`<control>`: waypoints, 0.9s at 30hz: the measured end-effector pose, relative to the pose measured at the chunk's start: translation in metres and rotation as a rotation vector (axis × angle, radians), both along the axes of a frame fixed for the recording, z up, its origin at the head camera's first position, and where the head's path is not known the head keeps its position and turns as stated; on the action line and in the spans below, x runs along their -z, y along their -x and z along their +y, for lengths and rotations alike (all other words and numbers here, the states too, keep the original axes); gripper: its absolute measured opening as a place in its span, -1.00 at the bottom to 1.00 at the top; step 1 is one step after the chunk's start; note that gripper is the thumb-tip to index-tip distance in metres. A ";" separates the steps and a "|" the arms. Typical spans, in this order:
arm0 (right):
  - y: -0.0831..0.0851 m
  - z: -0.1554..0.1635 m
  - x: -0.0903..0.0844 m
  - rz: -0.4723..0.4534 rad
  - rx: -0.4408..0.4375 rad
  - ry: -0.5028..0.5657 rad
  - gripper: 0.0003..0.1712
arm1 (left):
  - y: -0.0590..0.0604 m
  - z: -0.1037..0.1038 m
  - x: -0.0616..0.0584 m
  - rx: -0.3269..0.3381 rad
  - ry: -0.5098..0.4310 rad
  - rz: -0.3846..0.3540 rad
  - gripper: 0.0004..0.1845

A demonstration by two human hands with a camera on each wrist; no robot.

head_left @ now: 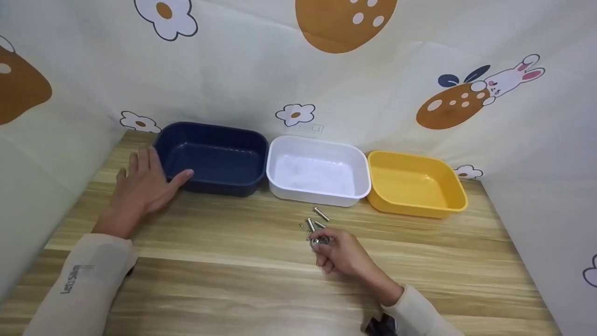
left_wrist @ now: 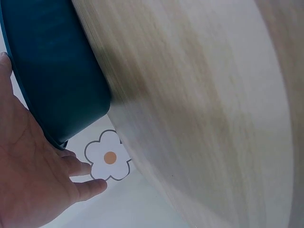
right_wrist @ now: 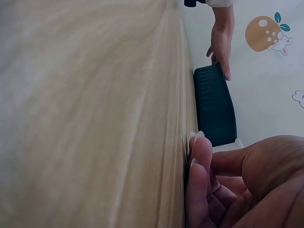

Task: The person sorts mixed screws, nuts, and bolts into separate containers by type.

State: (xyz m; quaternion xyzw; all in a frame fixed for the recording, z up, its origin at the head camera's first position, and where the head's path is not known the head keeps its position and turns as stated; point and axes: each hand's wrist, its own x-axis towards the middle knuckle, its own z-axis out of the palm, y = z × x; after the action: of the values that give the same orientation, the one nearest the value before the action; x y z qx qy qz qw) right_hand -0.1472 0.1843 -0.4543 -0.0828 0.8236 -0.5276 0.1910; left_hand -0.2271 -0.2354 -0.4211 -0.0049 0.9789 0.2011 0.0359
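My left hand [head_left: 142, 182] rests at the left end of the navy blue bin [head_left: 214, 189], fingers extended along its outer side and thumb over the front rim. In the left wrist view, the fingers lie against the bin's rim. My right hand [head_left: 343, 252] is low over the table in front of the white bin [head_left: 317, 196]. Its thumb and index finger curl around small, shiny, round metal nuts [head_left: 322, 240]. Several silver bolts [head_left: 321, 214] lie just beyond those fingertips, with tiny metal bits [head_left: 301, 226] beside them. The right wrist view hides the metal pieces behind the curled fingers.
A yellow bin [head_left: 415, 207] stands right of the white one, and the three bins form a row along the back. Behind them hangs a patterned cloth [head_left: 242, 70]. The wood-grain table [head_left: 224, 280] extends toward me. A black object [head_left: 381, 325] is at the right wrist.
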 end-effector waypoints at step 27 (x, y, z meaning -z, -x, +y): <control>-0.001 -0.003 -0.017 -0.131 -0.007 0.033 -0.73 | 0.001 -0.001 -0.001 0.001 0.000 -0.015 0.26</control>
State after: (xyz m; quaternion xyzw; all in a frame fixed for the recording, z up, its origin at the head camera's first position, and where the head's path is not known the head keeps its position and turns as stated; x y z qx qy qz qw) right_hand -0.1458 0.1816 -0.4372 -0.0541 0.8001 -0.5448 0.2451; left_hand -0.2285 -0.2365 -0.4202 -0.0058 0.9786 0.2012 0.0432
